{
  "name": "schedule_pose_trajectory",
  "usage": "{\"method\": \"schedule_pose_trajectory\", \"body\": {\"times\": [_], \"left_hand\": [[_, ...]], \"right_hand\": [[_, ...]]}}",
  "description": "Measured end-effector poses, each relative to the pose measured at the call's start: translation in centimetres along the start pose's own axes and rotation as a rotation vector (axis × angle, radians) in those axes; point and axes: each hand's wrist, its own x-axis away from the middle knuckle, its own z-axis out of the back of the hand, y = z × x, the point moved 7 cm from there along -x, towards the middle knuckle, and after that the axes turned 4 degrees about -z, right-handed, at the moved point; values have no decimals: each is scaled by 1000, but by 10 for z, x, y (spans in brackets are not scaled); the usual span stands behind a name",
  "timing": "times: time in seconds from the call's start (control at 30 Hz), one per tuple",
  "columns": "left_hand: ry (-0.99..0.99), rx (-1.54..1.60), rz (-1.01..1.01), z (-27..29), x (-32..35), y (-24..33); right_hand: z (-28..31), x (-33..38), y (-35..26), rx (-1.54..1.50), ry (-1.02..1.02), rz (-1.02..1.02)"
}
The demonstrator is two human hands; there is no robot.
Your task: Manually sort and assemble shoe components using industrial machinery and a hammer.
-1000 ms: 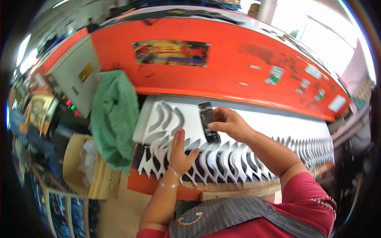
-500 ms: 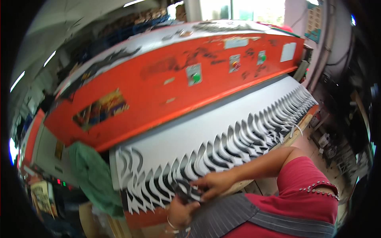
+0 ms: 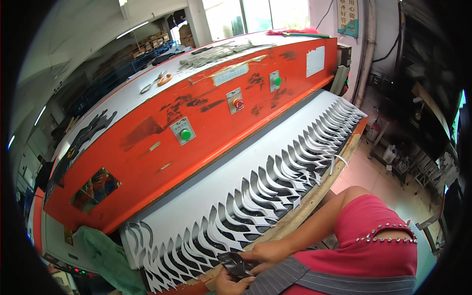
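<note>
My right hand (image 3: 267, 251) and my left hand (image 3: 224, 285) meet at the lower edge of the view, close to my body. Together they hold a small dark cut-out piece (image 3: 235, 264). Just beyond them lies a long white sheet (image 3: 231, 184) with rows of curved shapes cut out of it, dark backing showing through the holes. The sheet rests on the bed of a big orange press machine (image 3: 147, 142), on top of a wooden board (image 3: 314, 192).
The machine's front carries green and red push buttons (image 3: 185, 133). Scissors (image 3: 156, 81) and scraps lie on its white top. A green cloth (image 3: 105, 256) hangs at the lower left. To the right are tiled floor (image 3: 373, 172) and dark shelving.
The view has swung to the right along the machine. My hands have come off the white sheet and drawn back to my body, both now on the dark piece.
</note>
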Motion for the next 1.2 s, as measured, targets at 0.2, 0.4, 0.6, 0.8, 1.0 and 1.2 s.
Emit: {"method": "schedule_pose_trajectory", "body": {"times": [0.2,0.4,0.6,0.8,1.0,1.2], "left_hand": [[-23,104,124,-3,-25,-26],[-20,48,-48,-5,-67,-24],[411,234,-144,-15,-121,-17],[687,139,-366,-62,-188,-15],[826,-108,-442,-117,-254,-34],[907,-485,-187,-129,-213,-79]], "right_hand": [[16,-7,26,13,-197,-82],[132,19,15,259,90,-219],[333,129,-26,997,828,-49],[583,239,3,1558,1240,-431],[798,342,39,1404,1435,-809],[920,394,85,1962,1211,-854]]}}
